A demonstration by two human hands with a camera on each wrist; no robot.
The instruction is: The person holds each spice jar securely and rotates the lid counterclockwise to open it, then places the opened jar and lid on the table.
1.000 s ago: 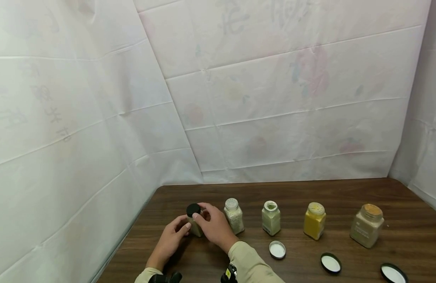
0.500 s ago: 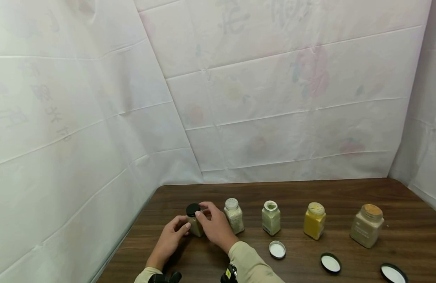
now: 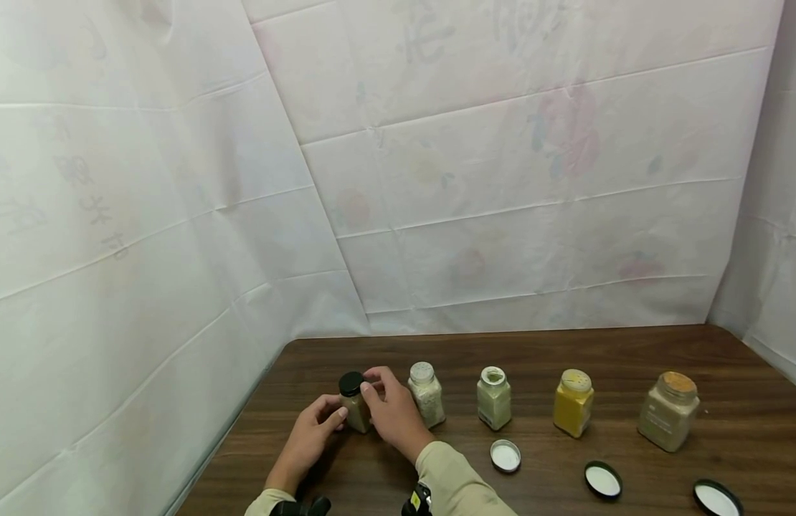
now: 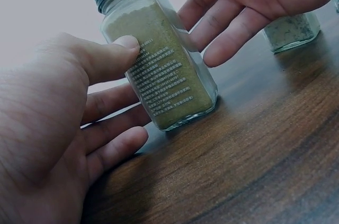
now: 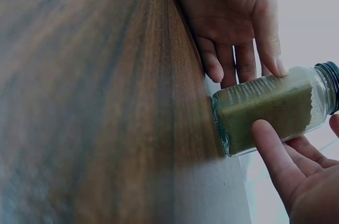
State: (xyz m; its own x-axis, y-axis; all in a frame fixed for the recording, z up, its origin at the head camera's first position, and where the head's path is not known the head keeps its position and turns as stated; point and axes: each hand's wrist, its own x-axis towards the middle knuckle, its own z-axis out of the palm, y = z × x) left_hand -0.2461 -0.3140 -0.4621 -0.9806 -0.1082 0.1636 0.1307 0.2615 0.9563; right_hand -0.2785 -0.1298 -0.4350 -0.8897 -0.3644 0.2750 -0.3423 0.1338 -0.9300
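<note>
A clear, square glass spice jar (image 3: 356, 414) of greenish-brown powder stands upright on the wooden table, its black screw lid (image 3: 351, 383) on. My left hand (image 3: 310, 435) grips the jar's body; in the left wrist view the thumb presses the printed side and fingers pass behind. My right hand (image 3: 396, 413) pinches the lid's right side between thumb and forefinger. Its lower fingers (image 4: 233, 36) are stretched out beside the glass. The right wrist view shows the jar (image 5: 270, 110) between both hands, with the lid (image 5: 331, 87) at the frame's edge.
Right of the hands stand a pale speckled jar (image 3: 427, 400), a green jar (image 3: 495, 405), a yellow jar (image 3: 573, 410) and a wide brownish jar (image 3: 669, 419), all lidless. Upturned lids (image 3: 505, 456) lie in front. White cloth (image 3: 533, 179) hangs around the table (image 3: 540, 344).
My right thumb has slid from the lid's front round to its right side. The left hand and the jar have stayed in place.
</note>
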